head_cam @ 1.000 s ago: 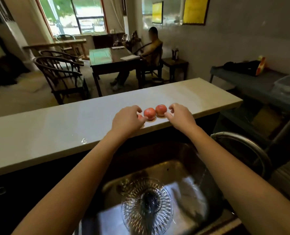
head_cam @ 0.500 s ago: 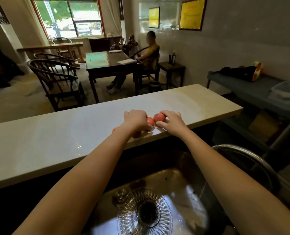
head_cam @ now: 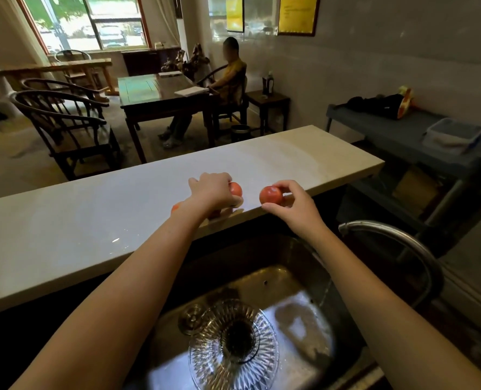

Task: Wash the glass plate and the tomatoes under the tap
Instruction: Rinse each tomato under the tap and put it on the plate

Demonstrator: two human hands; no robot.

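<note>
My right hand (head_cam: 295,205) holds a red tomato (head_cam: 270,195) just above the near edge of the pale counter (head_cam: 93,220). My left hand (head_cam: 212,191) is closed over a second tomato (head_cam: 236,189) on the counter. A third tomato (head_cam: 176,206) shows as a red sliver behind my left wrist, mostly hidden. The ribbed glass plate (head_cam: 233,344) lies in the steel sink (head_cam: 304,313) over the drain. The curved tap (head_cam: 396,240) arches in from the right, with no water visibly running.
A small round metal strainer (head_cam: 191,316) sits in the sink beside the plate. Beyond the counter are a dark table (head_cam: 155,97), wooden chairs (head_cam: 62,119) and a seated person (head_cam: 228,83). A grey trolley (head_cam: 419,133) with a bin stands at the right.
My right hand has lifted its tomato off the counter and drawn it to the right, apart from the other. My left hand stays over its tomato.
</note>
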